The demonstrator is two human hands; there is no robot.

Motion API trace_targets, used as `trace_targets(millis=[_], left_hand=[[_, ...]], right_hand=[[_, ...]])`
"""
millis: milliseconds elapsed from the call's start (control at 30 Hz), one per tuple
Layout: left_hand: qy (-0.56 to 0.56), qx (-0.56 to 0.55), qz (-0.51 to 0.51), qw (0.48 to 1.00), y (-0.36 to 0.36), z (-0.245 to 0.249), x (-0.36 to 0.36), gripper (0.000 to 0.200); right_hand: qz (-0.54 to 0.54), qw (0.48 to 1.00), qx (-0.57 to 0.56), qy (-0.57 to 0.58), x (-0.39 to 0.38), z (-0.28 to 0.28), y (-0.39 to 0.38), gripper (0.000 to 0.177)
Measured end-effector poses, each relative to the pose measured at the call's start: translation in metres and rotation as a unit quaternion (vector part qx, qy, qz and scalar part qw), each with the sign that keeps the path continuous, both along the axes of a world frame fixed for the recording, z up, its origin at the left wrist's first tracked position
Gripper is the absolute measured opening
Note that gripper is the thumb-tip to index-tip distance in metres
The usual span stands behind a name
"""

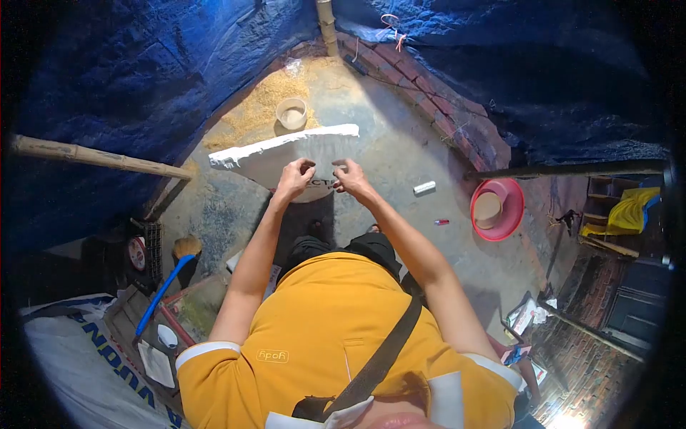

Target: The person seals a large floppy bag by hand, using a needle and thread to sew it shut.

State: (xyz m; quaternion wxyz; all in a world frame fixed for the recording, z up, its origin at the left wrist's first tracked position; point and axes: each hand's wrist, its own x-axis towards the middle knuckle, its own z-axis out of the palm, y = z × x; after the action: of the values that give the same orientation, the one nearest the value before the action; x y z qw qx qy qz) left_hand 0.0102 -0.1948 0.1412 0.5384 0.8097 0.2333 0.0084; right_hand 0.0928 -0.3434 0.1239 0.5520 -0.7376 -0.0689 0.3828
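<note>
In front of my body is a pale sack (286, 161) with dark printed letters and a white, ragged upper edge. My left hand (294, 177) is over the sack's lower middle, its fingers curled together; anything between them is too small to make out. Just right of the lettering, my right hand (350, 177) is held with its fingers bent, and what it may pinch cannot be made out. The two hands are apart. Behind the sack's upper edge stands a round tub (291, 113) with pale contents, beside scattered yellowish grains (257, 100).
A pink basin (516, 207) holding a round tan container (488, 209), a white roll (424, 187) and a small red item (441, 222) are on the right. A blue-handled brush (161, 293) lies left. Bamboo poles (107, 157) and blue tarps (143, 64) surround the floor.
</note>
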Motion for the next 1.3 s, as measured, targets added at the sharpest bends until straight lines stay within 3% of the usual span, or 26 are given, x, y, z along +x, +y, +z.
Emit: trace_targets(millis=[267, 533, 700, 1000, 1300], left_hand=[[0.005, -0.004, -0.03, 1.0, -0.007, -0.01, 0.016, 0.024], [0.04, 0.02, -0.021, 0.999, -0.021, 0.003, 0.053, 0.026], [-0.046, 0.03, 0.018, 0.998, -0.033, -0.005, 0.068, 0.027], [-0.019, 0.036, 0.108, 0.993, -0.034, -0.019, 0.033, 0.025], [-0.045, 0.01, 0.111, 0.993, -0.023, -0.02, -0.014, 0.025]], right_hand=[[0.01, 0.999, -0.041, 0.024, 0.021, -0.002, -0.016, 0.031], [-0.006, 0.999, 0.015, 0.041, 0.065, 0.019, -0.017, 0.031], [0.03, 0.998, -0.006, 0.057, 0.086, 0.018, -0.018, 0.031], [0.146, 0.982, 0.062, 0.107, 0.052, 0.032, 0.008, 0.025], [0.146, 0.982, 0.048, 0.111, 0.005, 0.035, 0.01, 0.025]])
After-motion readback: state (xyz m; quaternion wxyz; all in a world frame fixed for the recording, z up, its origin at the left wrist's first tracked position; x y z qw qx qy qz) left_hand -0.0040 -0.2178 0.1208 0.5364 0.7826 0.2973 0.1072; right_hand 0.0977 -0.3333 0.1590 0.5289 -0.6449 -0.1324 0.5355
